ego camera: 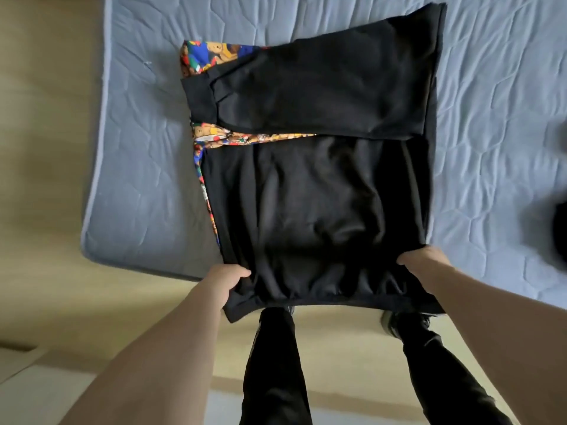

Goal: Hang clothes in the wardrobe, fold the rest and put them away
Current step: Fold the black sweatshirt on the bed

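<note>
A black garment [313, 191] with a bright, many-coloured printed lining lies spread across the corner of a bed covered by a blue-grey quilted mattress [147, 148]. One sleeve [306, 93] is folded across the upper part of the garment, its cuff lying toward the left edge, and strips of the printed lining [208, 56] show above and below that sleeve and down the left side.

The near hem of the garment hangs just over the edge of the bed toward the person. The left hand [225, 282] holds the near left corner of the hem, its grip closed on the cloth with the thumb on top and the fingers tucked beneath. The right hand [425, 262] holds the near right corner in the same way, thumb lying over the fabric and fingers hidden under it. Between the two hands the cloth is bunched into soft wrinkles.

Below the hem the person's legs in black trousers [273, 363] and dark shoes [389, 325] stand on a pale wooden floor [46, 271]. A dark object [560, 228], cut off by the frame, lies on the mattress at the far right edge.
</note>
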Demonstrator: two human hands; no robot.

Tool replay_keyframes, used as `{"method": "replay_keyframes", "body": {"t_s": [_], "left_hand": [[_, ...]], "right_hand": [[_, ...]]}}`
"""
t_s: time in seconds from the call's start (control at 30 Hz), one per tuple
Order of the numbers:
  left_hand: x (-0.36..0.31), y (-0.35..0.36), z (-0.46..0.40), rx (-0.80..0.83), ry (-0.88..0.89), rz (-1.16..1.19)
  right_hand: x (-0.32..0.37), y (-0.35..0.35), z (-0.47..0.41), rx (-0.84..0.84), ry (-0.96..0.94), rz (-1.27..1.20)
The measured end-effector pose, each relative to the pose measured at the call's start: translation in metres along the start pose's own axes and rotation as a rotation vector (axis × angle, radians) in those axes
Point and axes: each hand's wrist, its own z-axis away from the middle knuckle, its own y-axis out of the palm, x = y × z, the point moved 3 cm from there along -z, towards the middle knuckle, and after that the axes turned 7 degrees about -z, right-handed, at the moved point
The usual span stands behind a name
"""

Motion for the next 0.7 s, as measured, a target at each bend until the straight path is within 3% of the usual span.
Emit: {"method": "replay_keyframes", "body": {"t_s": [0.13,0.23,0.33,0.43,0.53,0.7], "left_hand": [[0.003,-0.014,0.048,0.012,0.016,-0.005],[-0.006,-0.037,0.091,-0.043,0.043,0.041],[-0.017,-0.059,0.135,-0.06,0.048,0.059],[-0.023,-0.062,0.195,0.064,0.035,0.094],[-0.018,-0.063,0.239,0.105,0.021,0.121],[-0.001,-0.11,0.257,-0.143,0.063,0.327]], "right_hand": [[0.019,-0.016,0.049,0.21,0.028,-0.018],[0.029,-0.054,0.098,0.286,0.056,0.029],[0.029,-0.092,0.14,0.309,0.152,-0.101],[0.028,-0.128,0.177,0.362,0.193,-0.187],[0.018,-0.152,0.199,0.331,0.208,-0.27],[0.005,-0.178,0.208,0.134,0.184,-0.339]]}}
